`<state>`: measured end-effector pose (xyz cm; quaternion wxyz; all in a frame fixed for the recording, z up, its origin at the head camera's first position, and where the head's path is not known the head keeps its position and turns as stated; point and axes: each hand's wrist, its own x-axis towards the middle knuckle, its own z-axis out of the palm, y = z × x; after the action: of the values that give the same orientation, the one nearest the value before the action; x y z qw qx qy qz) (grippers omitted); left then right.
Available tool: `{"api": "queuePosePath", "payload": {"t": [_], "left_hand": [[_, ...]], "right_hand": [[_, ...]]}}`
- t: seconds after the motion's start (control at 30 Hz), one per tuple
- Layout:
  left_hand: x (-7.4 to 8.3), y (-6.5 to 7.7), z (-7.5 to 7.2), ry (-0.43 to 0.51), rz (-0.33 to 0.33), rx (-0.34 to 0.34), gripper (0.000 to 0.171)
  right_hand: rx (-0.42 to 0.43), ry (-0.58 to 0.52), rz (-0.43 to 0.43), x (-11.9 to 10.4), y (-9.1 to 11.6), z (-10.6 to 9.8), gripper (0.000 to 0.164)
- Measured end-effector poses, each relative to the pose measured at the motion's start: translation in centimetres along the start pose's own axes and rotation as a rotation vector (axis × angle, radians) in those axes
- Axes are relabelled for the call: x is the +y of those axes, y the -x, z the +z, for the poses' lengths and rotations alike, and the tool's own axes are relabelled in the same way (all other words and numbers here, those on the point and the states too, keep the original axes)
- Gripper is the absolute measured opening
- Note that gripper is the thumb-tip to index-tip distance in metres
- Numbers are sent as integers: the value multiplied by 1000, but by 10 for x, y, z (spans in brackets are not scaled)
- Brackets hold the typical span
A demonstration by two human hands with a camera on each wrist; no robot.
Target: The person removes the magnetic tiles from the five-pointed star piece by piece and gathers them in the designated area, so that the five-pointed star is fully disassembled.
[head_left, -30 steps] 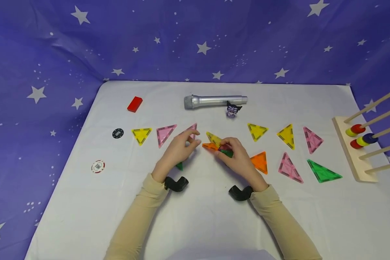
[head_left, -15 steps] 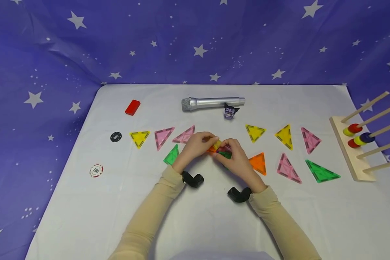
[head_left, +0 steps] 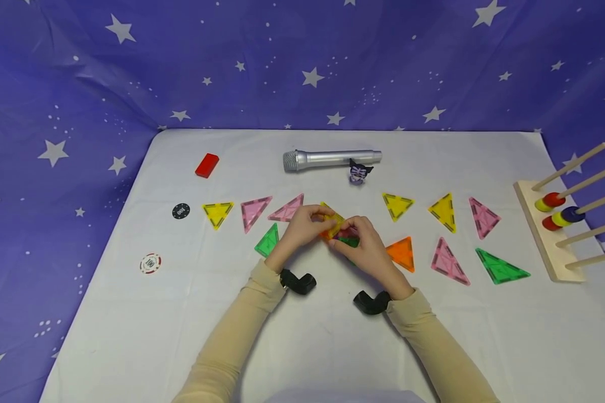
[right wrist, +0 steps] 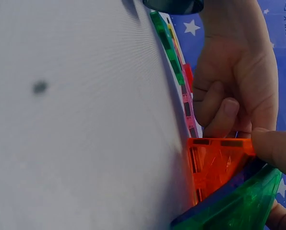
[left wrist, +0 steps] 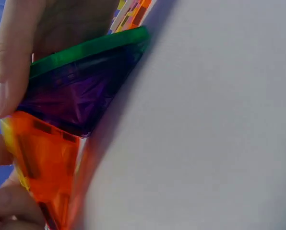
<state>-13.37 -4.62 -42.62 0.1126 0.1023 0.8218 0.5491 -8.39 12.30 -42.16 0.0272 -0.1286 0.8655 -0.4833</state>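
Triangular magnetic tiles stand joined at mid-table, held between both hands. My left hand [head_left: 302, 228] pinches the yellow tile [head_left: 336, 224], which leans against an orange tile [left wrist: 47, 163]. My right hand [head_left: 367, 246] grips the joined tiles at the green tile [right wrist: 244, 201], its thumb across the upper corner in the right wrist view. Through the green tile's edge shows a dark purple face [left wrist: 80, 98] in the left wrist view. The curled fingers of the left hand sit behind the orange tile in the right wrist view. Parts of the joined tiles are hidden by the fingers.
Loose triangle tiles lie either side, among them a pink tile [head_left: 256, 212], a green tile [head_left: 268, 240] and an orange tile [head_left: 402, 254]. Behind are a silver microphone [head_left: 333, 159] and a small figure [head_left: 359, 172]. A wooden peg rack [head_left: 549, 235] stands right.
My left hand has moved right from beside the pink tile to the joined tiles and taken hold of the yellow tile. The right hand has stayed nearly in place.
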Motion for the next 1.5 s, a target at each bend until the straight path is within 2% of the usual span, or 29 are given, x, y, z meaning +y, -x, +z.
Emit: {"api": "queuePosePath", "payload": {"t": [0.27, 0.5, 0.6, 0.67, 0.8, 0.93, 1.03, 1.33, 1.5], "left_hand": [[-5, 3, 1, 78, -30, 10, 28], [1, 4, -3, 240, -162, -3, 32], [5, 4, -4, 261, -208, -21, 36], [8, 4, -4, 243, -223, -29, 38], [11, 5, -5, 168, -204, -29, 39], [12, 6, -6, 56, -153, -23, 37], [12, 6, -6, 28, -135, -21, 36], [9, 9, -7, 12, -112, 12, 37], [6, 12, -8, 89, -141, 1, 37]], "right_hand": [[10, -8, 10, -1, 0, -2, 33], [-5, -26, -2, -2, -1, -2, 33], [-16, -39, -18, -1, -1, -1, 32], [-17, -39, -28, 0, -1, -1, 31], [-14, -33, -46, 0, -1, 0, 30], [-13, -32, -48, 0, -1, 0, 29], [-16, -29, -49, 0, -2, 0, 29], [-28, -50, -55, 2, -1, 2, 29], [-35, -57, -45, 1, 0, 3, 29]]}}
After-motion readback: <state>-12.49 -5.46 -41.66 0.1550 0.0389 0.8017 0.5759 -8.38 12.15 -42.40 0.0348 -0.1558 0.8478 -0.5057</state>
